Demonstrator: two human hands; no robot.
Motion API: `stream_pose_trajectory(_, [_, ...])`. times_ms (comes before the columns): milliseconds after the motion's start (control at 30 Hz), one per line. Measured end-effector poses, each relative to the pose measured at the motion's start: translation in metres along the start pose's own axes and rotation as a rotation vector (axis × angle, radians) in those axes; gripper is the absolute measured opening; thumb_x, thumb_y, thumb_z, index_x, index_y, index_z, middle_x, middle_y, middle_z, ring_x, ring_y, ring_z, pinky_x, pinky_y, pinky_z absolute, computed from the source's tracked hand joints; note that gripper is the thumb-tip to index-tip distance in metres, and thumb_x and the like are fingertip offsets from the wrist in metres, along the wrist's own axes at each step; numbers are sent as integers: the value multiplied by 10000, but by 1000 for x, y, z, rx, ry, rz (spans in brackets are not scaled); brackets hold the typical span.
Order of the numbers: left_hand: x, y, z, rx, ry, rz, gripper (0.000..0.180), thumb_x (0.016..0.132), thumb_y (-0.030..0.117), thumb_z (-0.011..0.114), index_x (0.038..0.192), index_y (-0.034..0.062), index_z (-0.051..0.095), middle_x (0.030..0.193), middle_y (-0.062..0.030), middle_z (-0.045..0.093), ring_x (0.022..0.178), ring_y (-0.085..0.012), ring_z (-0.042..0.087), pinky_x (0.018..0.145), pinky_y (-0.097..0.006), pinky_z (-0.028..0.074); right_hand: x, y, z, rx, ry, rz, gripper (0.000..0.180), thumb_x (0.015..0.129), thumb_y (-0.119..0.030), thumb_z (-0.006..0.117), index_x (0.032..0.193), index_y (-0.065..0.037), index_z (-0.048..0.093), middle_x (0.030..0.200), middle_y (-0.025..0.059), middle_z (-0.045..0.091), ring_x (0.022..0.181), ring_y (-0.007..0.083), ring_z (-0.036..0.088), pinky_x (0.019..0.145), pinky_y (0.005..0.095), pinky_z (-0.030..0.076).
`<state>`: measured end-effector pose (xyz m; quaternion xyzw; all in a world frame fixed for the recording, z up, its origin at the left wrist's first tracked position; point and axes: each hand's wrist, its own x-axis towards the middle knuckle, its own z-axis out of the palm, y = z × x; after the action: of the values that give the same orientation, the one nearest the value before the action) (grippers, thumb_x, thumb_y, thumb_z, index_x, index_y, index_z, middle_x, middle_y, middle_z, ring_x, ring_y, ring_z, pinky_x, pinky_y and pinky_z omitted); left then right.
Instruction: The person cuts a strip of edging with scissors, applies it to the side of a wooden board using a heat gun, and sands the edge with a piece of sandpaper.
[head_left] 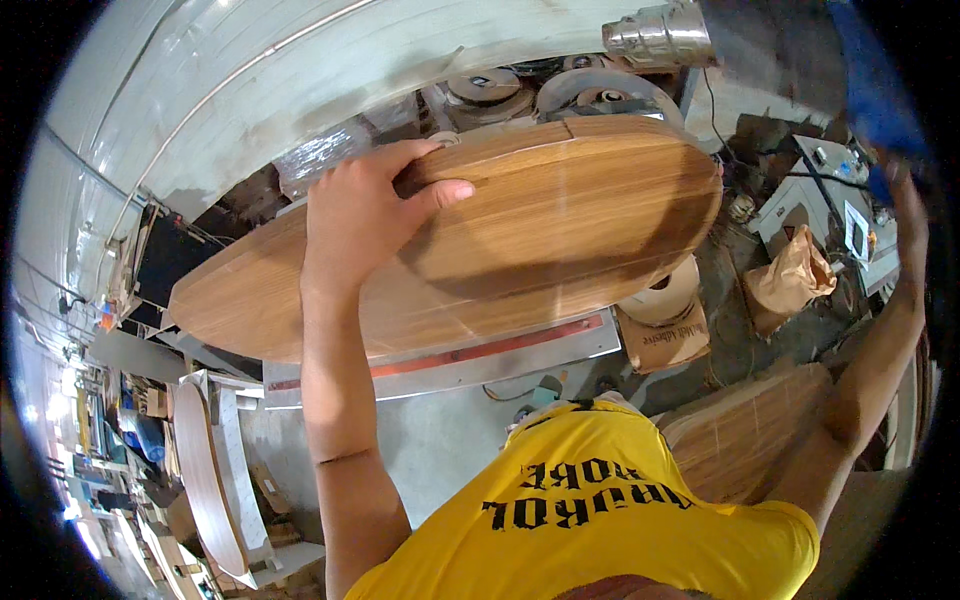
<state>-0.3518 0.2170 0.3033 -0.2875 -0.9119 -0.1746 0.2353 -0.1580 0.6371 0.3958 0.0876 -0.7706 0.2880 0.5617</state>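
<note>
A long oval wood-grain panel [560, 210] with rounded ends lies before me, tilted. My left hand [370, 200] is closed on its far edge, the thumb on the wood face and the other fingers mostly hidden over the edge. At the upper right my right arm reaches out, and my right hand [897, 185] is at the dark rim of the picture, beside a blurred blue thing [875, 75]. Its fingers are too dark and smeared to make out. Below the panel runs a grey ledge [500, 365] with a red strip.
Rolls of edging [485, 88] stand behind the panel. To the right are a cardboard box [665, 335], a brown paper bag [790, 280] and a grey machine [800, 205] with a panel of controls. Another wood-grain panel [745, 425] lies near my right side; a curved board [205, 470] stands at left.
</note>
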Motion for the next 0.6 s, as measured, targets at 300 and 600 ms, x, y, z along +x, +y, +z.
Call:
stream_pose_trajectory(300, [16,-30,6,-246,-73,-79,508,1033,568,690,1217,111,812,802,-111,730,764,-226,676,744,-372,539,-142,-47,48,-381,-348,-269,343,937,-193,809,1222,-15,740,1120,155,802,1002,285,771,881,411,603])
stream_pose_trajectory(600, [32,-21,10,-293,-31,-158,572,1123,564,554,1274,72,805,1085,-110,814,1044,-156,699,967,-335,534,-184,-64,86,-419,-247,-353,256,955,-183,766,1190,-83,793,1096,102,823,1006,266,779,885,405,595])
